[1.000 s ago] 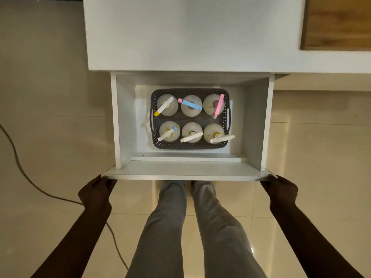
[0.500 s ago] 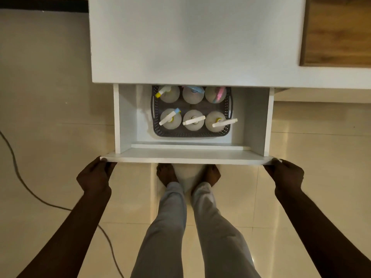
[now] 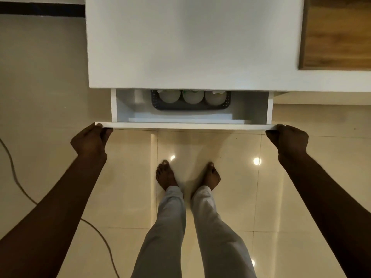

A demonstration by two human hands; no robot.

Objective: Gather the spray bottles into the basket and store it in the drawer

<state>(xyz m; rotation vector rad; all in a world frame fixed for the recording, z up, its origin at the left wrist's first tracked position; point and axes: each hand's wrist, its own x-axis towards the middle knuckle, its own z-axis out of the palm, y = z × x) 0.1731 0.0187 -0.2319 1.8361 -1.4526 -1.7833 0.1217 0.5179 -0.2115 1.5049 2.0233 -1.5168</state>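
Note:
The white drawer [image 3: 188,125] sticks out only a short way from under the white cabinet top [image 3: 192,43]. Inside it, the near edge of the dark perforated basket [image 3: 190,106] shows, with the round bodies of three white spray bottles [image 3: 193,96] in its front row. The back row and the nozzles are hidden under the cabinet top. My left hand [image 3: 90,141] grips the left end of the drawer front. My right hand [image 3: 288,138] grips the right end.
My two bare feet [image 3: 187,175] and grey trouser legs stand on the glossy cream floor tiles just in front of the drawer. A thin cable [image 3: 24,191] runs across the floor at the left. A wooden panel [image 3: 337,31] lies at the upper right.
The drawer has slid far in under the cabinet with both hands on its front. The back row of bottles and most of the basket have gone out of sight.

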